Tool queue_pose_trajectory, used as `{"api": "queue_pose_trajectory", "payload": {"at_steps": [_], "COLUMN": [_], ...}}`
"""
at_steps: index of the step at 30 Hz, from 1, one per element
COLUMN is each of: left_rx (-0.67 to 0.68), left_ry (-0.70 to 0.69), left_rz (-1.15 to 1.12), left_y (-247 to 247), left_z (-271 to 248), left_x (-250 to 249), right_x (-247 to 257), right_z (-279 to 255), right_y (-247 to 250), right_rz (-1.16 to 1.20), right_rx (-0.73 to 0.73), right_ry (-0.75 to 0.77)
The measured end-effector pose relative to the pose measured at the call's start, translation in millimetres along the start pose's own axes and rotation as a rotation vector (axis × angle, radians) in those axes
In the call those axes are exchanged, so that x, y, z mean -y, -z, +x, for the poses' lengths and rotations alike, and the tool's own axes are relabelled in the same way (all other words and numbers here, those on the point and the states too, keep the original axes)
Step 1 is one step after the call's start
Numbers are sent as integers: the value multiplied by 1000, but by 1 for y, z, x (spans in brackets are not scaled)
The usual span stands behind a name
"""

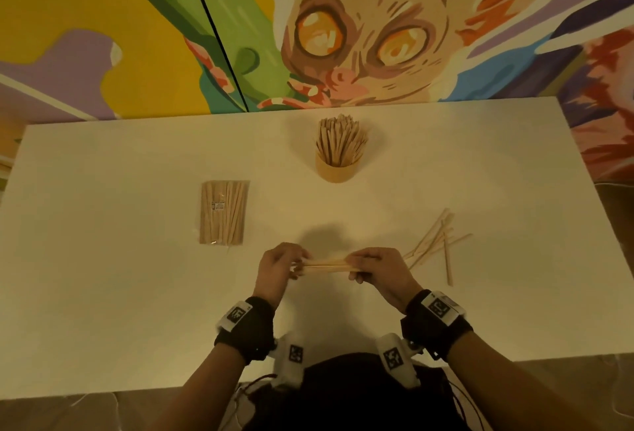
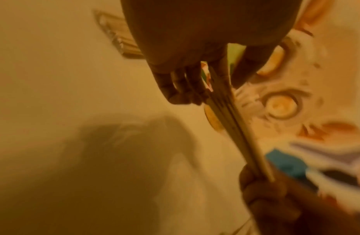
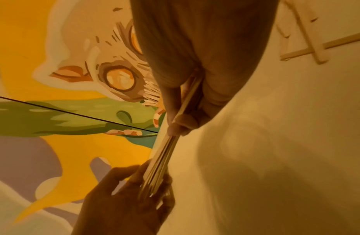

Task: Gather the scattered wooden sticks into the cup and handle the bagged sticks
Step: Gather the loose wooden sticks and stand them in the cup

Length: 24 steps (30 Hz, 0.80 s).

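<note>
Gripping stick bundle (image 1: 329, 265), both hands, mid-table

The bag's label (image 1: 217, 205) (small print) is too small to read.

pale tan wooden sticks (image 1: 327, 265), same tan in the cup (image 1: 334, 171). clear bag (image 1: 224, 213) with a small white label (print unreadable). white table (image 1: 137, 163). black wrist straps (image 1: 245, 334) bearing white tags with black square codes. mural (image 1: 360, 36) in yellow, green, lilac, orange, 2 amber eyes.
</note>
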State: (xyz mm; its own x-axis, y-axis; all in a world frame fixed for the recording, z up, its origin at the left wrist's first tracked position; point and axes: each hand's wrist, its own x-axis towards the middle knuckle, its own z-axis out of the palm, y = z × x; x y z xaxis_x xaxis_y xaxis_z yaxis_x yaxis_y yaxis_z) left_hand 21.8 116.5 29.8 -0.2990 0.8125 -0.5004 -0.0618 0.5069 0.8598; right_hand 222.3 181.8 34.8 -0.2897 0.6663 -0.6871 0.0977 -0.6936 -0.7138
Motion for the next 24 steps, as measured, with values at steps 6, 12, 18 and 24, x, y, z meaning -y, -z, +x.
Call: {"api": "queue_pose_trajectory", "payload": {"at_steps": [6,12,18,24], "left_rx": [-100,-199,-145,3], "left_ry": [48,-22,77,247], "left_rz": [119,-37,-288,-525], "left_y": [-26,-42,-48,-35], "left_z": [28,54,80,117], "left_x": [-36,-55,-67,-83], "right_x": [28,61,100,176], "right_z": [17,39,68,96], "right_y": [-24,-25,-20,-3], "right_rz": [35,-106,-180,-490], "right_rx": [-74,-181,-187,-153], "right_ry": [189,363,425,674]}}
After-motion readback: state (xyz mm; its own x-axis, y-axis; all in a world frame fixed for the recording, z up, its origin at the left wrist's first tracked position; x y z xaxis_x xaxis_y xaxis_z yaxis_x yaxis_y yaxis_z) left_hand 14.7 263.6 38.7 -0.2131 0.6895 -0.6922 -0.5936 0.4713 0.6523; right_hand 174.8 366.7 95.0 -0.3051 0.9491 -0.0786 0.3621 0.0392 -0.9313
